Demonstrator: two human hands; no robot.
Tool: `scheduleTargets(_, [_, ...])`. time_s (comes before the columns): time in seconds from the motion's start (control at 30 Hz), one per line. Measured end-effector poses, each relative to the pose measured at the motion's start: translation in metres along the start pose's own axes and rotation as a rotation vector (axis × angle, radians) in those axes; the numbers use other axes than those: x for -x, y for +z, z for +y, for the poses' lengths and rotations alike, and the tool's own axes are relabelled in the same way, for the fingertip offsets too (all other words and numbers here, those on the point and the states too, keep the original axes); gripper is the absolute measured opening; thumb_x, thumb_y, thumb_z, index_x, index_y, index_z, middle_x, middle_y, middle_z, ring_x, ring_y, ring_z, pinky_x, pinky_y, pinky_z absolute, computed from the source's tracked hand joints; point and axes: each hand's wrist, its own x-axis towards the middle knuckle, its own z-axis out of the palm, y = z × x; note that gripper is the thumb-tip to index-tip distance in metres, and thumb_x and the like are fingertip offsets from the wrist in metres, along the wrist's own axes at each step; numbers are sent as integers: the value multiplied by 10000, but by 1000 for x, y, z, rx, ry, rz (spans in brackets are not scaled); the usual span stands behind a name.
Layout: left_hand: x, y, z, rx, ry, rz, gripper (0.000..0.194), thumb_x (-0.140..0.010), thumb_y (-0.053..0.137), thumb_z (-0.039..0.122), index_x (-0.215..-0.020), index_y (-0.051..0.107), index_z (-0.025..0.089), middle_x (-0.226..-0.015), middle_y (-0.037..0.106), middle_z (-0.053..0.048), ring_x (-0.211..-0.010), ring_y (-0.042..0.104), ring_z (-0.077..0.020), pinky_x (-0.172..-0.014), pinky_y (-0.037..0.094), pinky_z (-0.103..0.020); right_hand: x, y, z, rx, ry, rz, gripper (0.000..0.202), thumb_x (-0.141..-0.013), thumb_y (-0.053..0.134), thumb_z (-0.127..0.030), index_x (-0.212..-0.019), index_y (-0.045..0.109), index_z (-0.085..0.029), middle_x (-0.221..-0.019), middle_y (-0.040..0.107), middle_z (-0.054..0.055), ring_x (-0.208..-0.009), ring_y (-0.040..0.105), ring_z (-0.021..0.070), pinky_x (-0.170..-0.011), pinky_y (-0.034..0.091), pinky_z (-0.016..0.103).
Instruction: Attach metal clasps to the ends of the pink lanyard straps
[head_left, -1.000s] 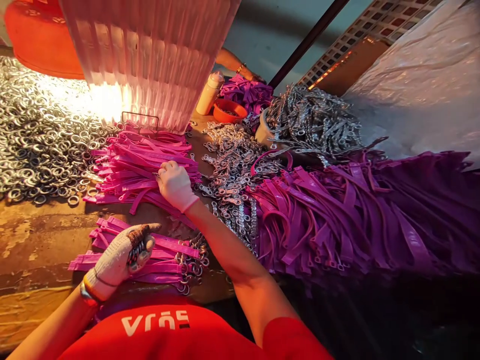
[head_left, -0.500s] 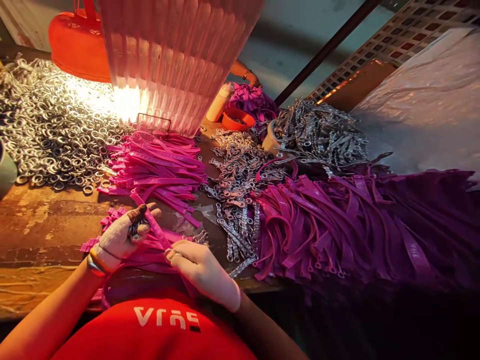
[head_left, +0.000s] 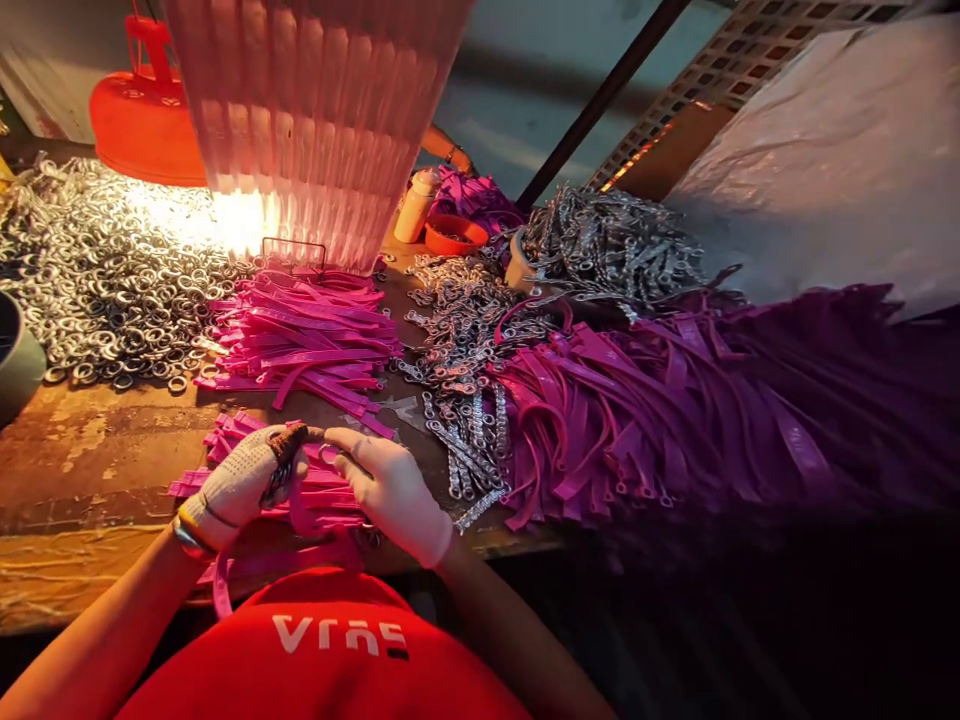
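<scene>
My left hand [head_left: 244, 482], in a knit glove with a dark-wrapped thumb, is closed on a pink strap [head_left: 300, 512] that hangs below its fingers. Also tucked in its curled fingers are dark or metallic pieces that I cannot make out. My right hand [head_left: 397, 492], in a smooth pale glove, is pinched closed, its fingertips touching the left thumb. A small metal ring [head_left: 327, 453] shows at those fingertips. Beneath both hands lies a pile of pink straps [head_left: 225, 432] on the wooden table [head_left: 90, 480].
Loose metal rings [head_left: 112, 290] are heaped at left under a red lamp [head_left: 146, 130]. More pink straps [head_left: 307, 330] lie ahead, below a corrugated sheet [head_left: 300, 120]. Metal chains [head_left: 472, 400] and purple straps [head_left: 637, 420] spread rightward. Another person's hand [head_left: 459, 158] is at the back.
The strap that was stretched between my hands now hangs from the left one. My right hand has moved up to the left thumb, and a ring shows there. The view has shifted slightly.
</scene>
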Motion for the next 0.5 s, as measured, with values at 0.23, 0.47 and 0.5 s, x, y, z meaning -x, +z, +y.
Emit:
scheduleTargets(0.23, [7,5,-15,-120,161,-104,424,-947,493,590,-832,583,192,-468,463,69,-336,312,-82,-319,244,-187,-17,5,0,261,-29,7,248,-976,539,-162,-1202,632,-203,-1105,727,82,-1014,664,217,-902,479,320])
scheduleTargets(0.47, [6,1,-4,-263,43,-229,528,-940,500,589,-601,508,185,-438,427,34,-380,318,-82,-388,212,-221,-21,-3,-7,558,-117,-257,145,-990,512,-200,-1050,644,-188,-911,710,62,-837,653,203,-700,412,298])
scheduleTargets(0.5, [5,-1,-4,-254,9,-272,536,-933,500,593,-581,491,188,-432,413,34,-379,305,-82,-394,205,-226,-22,-4,-7,595,-143,-290,149,-980,516,-200,-1061,640,-181,-908,709,69,-808,650,206,-674,401,305])
